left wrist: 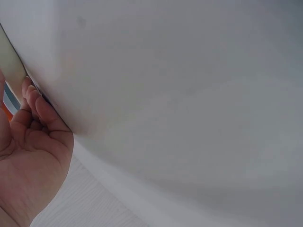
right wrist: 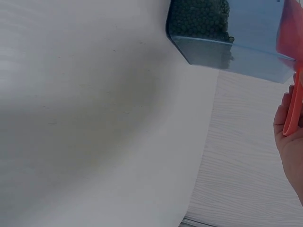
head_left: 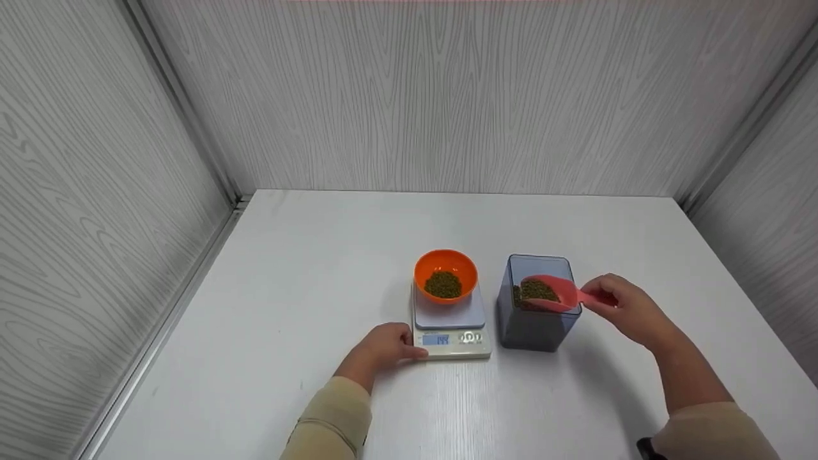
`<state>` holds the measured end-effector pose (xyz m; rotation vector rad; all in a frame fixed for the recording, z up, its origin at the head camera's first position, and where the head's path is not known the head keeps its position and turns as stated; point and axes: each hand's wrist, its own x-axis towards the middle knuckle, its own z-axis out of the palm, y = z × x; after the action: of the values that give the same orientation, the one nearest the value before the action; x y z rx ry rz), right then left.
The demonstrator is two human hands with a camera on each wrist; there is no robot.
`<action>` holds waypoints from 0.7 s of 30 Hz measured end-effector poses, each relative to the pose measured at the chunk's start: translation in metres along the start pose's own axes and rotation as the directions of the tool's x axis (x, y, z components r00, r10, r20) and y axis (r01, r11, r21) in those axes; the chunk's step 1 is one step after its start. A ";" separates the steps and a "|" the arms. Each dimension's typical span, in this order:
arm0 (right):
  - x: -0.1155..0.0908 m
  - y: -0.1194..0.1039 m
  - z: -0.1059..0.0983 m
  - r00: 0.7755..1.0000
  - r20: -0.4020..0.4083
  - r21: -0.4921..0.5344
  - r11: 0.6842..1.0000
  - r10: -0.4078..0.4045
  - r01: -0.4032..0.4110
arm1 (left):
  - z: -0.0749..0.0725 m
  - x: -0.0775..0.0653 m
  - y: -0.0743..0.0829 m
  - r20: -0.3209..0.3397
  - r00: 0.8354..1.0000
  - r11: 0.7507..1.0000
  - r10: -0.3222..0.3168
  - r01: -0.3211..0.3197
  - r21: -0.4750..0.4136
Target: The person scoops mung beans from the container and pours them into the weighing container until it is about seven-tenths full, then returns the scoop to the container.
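Observation:
In the head view an orange bowl (head_left: pixel 462 268) with green-brown pellets (head_left: pixel 442 285) stands on a digital kitchen scale (head_left: pixel 473 351), whose display seems to read 149. My left hand (head_left: pixel 385 345) grips the scale's front left corner, thumb over the front edge and fingers curled against its side. With my right hand (head_left: pixel 626 308) I hold a pink scoop (head_left: pixel 572 292) by its handle. Pellets fill the scoop, which is at the mouth of a clear bluish container (head_left: pixel 530 331). In the right wrist view more pellets (right wrist: pixel 199 19) show through the container's wall.
Scale and container stand side by side on a white table (head_left: pixel 307 255), a narrow gap between them. Grey wood-grain panels (head_left: pixel 447 96) enclose the table at the back and both sides.

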<state>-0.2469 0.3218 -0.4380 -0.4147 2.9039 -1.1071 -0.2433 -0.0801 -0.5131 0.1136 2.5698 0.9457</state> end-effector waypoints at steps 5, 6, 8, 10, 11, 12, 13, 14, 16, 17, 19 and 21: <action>-0.004 0.005 0.005 0.999 -0.035 0.105 0.994 0.023 -0.019 | 0.000 0.002 0.000 -0.001 1.000 1.000 -0.007 0.007 0.005; -0.004 0.006 0.007 0.999 -0.040 0.119 0.993 0.023 -0.018 | 0.000 0.002 0.000 0.000 1.000 1.000 -0.005 0.005 0.006; -0.005 0.009 0.008 0.999 -0.047 0.145 0.989 0.027 -0.020 | 0.001 0.002 0.000 0.003 1.000 1.000 -0.009 0.009 0.005; -0.005 0.010 0.010 0.998 -0.054 0.164 0.986 0.025 -0.016 | 0.001 0.002 -0.001 0.005 1.000 1.000 -0.008 0.007 0.005; -0.005 0.011 0.010 0.998 -0.057 0.171 0.985 0.024 -0.014 | 0.001 0.002 -0.001 0.005 1.000 1.000 -0.008 0.008 0.004; -0.005 0.012 0.011 0.998 -0.061 0.177 0.984 0.022 -0.011 | 0.001 0.002 -0.001 0.004 1.000 1.000 -0.006 0.006 0.004; -0.005 0.012 0.011 0.998 -0.066 0.181 0.983 0.021 -0.009 | 0.001 0.003 -0.001 0.004 1.000 1.000 -0.007 0.007 0.002; -0.005 0.012 0.011 0.997 -0.070 0.184 0.983 0.017 -0.004 | 0.001 0.003 -0.002 0.003 1.000 1.000 -0.005 0.005 0.000; -0.005 0.012 0.011 0.997 -0.075 0.184 0.983 0.011 0.003 | 0.001 0.002 -0.001 0.001 1.000 1.000 -0.002 0.002 -0.002; -0.005 0.011 0.011 0.997 -0.076 0.182 0.983 0.011 0.003 | 0.001 0.002 -0.001 0.000 1.000 1.000 -0.003 0.003 -0.003; -0.005 0.010 0.010 0.997 -0.076 0.175 0.985 0.011 0.003 | 0.001 0.002 -0.001 0.001 1.000 1.000 -0.004 0.004 -0.002; -0.005 0.010 0.009 0.997 -0.071 0.165 0.986 0.014 -0.002 | 0.001 0.002 -0.001 0.001 1.000 1.000 -0.003 0.003 0.001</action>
<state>-0.2433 0.3239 -0.4518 -0.3654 2.8408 -1.3761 -0.2449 -0.0798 -0.5147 0.1102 2.5691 0.9428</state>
